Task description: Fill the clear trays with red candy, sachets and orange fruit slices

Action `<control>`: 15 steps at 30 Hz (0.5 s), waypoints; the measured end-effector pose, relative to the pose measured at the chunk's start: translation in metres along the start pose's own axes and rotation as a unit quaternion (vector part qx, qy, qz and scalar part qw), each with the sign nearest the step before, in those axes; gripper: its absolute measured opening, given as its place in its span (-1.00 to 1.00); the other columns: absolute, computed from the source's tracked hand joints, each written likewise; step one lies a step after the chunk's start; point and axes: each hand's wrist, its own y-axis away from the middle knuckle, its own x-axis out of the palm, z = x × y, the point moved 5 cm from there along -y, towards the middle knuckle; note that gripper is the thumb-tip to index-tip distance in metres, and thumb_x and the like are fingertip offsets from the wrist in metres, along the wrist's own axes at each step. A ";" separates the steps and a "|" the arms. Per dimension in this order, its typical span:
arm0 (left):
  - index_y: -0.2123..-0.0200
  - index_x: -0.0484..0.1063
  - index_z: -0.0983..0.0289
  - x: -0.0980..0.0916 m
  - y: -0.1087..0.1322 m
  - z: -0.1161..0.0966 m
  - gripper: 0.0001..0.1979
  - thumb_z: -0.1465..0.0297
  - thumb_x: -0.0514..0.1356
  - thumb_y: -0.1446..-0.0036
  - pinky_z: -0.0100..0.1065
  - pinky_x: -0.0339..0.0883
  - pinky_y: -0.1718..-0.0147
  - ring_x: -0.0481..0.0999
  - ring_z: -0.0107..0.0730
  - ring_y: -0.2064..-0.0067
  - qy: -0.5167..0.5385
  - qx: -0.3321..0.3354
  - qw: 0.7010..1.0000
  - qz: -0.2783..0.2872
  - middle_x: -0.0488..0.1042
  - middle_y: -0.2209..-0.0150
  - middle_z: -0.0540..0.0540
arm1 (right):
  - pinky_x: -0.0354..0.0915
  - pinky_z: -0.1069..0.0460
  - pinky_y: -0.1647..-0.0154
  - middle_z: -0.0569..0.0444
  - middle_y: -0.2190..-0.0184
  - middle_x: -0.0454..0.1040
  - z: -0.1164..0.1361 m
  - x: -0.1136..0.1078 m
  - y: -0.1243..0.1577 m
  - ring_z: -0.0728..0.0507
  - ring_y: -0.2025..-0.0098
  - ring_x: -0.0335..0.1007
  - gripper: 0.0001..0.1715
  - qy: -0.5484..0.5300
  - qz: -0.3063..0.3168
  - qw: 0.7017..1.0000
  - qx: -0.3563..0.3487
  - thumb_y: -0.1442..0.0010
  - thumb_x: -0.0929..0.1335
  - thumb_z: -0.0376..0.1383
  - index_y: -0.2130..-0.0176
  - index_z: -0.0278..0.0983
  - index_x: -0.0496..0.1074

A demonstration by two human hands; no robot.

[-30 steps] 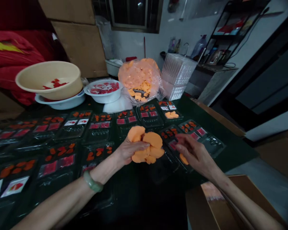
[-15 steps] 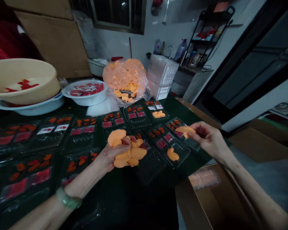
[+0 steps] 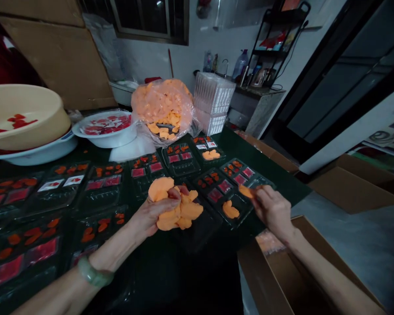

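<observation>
My left hand (image 3: 156,210) is closed around a bunch of flat orange pieces (image 3: 182,212) with rounded, petal-like edges. To the right, my right hand (image 3: 274,212) pinches a single orange piece (image 3: 246,191) between thumb and fingers. That hand is over the near right side of the tray group. Just below its piece is a clear compartment tray (image 3: 216,208) with red packets, small orange-red slices and an orange piece (image 3: 230,209) in its near compartment. Another tray (image 3: 238,173) with packets and slices lies beyond, partly behind the right hand.
Several filled trays (image 3: 47,186) cover the dark green table. Behind them stand a cream basin (image 3: 26,127), a white bowl (image 3: 118,140) of red packets, a plastic bag (image 3: 160,98) of orange pieces and stacked clear trays (image 3: 213,98). Open cardboard boxes (image 3: 351,188) lie on the floor at right.
My right hand has moved down and slightly left with its orange piece, closer to the near tray. The left hand keeps its bunch. The view has shifted slightly right.
</observation>
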 end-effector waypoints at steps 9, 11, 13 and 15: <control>0.52 0.42 0.33 0.014 -0.006 0.012 -0.88 0.46 0.29 0.22 -0.33 0.24 0.25 0.36 -0.31 0.22 -0.018 0.020 0.996 0.081 0.37 0.24 0.11 | 0.21 0.02 0.26 -0.01 0.21 0.37 0.052 -0.012 -0.025 -0.10 0.27 0.33 -0.73 -0.251 0.148 0.955 -0.055 -0.24 0.18 -0.31 0.09 -0.23 0.34; 0.52 0.43 0.35 0.018 -0.007 0.015 -0.88 0.46 0.30 0.22 -0.35 0.24 0.29 0.37 -0.35 0.27 -0.039 0.017 0.995 0.093 0.38 0.24 0.12 | 0.25 0.04 0.30 -0.02 0.21 0.36 0.072 -0.033 -0.045 -0.08 0.31 0.33 -0.65 -0.384 0.114 0.916 -0.034 -0.24 0.20 -0.25 -0.02 -0.25 0.25; 0.45 0.46 0.33 0.022 -0.007 0.018 -0.83 0.47 0.31 0.23 -0.35 0.24 0.28 0.38 -0.38 0.31 -0.057 0.008 0.995 0.084 0.41 0.29 0.10 | 0.26 0.05 0.34 0.00 0.26 0.37 0.099 -0.048 -0.064 -0.07 0.35 0.32 -0.58 -0.452 0.108 0.884 -0.043 -0.18 0.27 -0.21 -0.03 -0.26 0.24; 0.37 0.46 0.31 0.024 -0.008 0.021 -0.75 0.49 0.32 0.25 -0.33 0.25 0.26 0.40 -0.39 0.34 -0.067 -0.005 0.995 0.075 0.43 0.37 0.06 | 0.25 0.05 0.34 0.03 0.29 0.39 0.124 -0.054 -0.080 -0.06 0.35 0.31 -0.65 -0.470 0.120 0.872 -0.071 -0.13 0.32 -0.25 0.06 -0.27 0.32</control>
